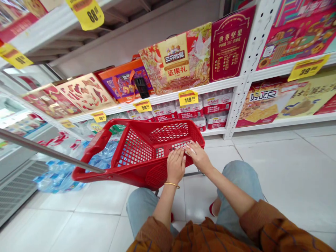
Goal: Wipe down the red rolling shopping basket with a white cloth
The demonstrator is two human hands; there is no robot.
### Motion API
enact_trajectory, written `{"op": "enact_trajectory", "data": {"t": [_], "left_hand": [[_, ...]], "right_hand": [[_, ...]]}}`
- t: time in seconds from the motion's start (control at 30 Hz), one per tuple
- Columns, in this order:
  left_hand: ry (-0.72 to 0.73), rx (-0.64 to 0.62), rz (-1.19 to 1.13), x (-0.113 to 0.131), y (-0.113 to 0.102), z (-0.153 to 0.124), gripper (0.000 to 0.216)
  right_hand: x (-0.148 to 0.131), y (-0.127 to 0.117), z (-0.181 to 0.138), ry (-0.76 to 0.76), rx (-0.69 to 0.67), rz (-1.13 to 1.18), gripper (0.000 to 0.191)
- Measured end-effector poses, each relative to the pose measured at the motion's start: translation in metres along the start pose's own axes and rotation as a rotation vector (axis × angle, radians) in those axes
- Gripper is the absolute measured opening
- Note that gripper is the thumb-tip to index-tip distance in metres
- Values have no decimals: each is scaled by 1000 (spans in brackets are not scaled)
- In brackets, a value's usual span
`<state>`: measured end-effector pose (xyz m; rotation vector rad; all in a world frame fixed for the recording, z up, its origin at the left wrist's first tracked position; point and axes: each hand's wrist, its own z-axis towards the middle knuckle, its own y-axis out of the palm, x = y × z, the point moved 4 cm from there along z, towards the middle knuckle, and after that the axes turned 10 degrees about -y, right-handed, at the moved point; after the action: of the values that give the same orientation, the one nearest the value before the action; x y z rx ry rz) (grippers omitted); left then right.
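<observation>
A red plastic rolling shopping basket (141, 176) with mesh sides stands tilted in front of my knees. Both my hands meet at its near rim, towards the right end. Over that rim the fingers of my left hand (175, 164) are bent and held together; a gold bracelet (172, 184) circles the wrist. My right hand (198, 156) lies beside it, fingertips curled over the same edge and close to the left fingers. Something small and whitish shows by the right fingertips, too small to name. Through the mesh, the basket's inside shows no goods.
A metal handle bar (52, 150) slants from the basket to the left. White shelves (231, 84) ahead hold gift boxes (178, 59), yellow price tags and packs of bottled water (216, 101). Wrapped blue-capped bottles (60, 175) lie on the tiled floor at left, beside a grey vented unit (18, 192).
</observation>
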<state>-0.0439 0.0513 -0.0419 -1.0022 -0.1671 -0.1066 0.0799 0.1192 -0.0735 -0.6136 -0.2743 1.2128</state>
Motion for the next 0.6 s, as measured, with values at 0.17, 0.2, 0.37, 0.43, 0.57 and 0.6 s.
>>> {"op": "enact_trajectory", "data": {"t": [0.17,0.2,0.37,0.43,0.57,0.6], "left_hand": [[24,-1,8,-1,-1,2,35],[25,0,9,-1,-1,2,35],[24,2,18,-2,1,3,35],[26,2,21,-1,1,3,35],[10,-5,39,1,-1,6,35],[3,-11,50,2,-2,7,35]], "right_hand": [[9,1,-6,-41,-1,-48,40],[12,-1,-8,-42,0,-54,39],[28,-7,-18,19,0,-51,37],[38,-10,-24,63,2,-31,38],[55,-17,-34,139,37,34,42],[58,-19,-34,153,42,44,43]]}}
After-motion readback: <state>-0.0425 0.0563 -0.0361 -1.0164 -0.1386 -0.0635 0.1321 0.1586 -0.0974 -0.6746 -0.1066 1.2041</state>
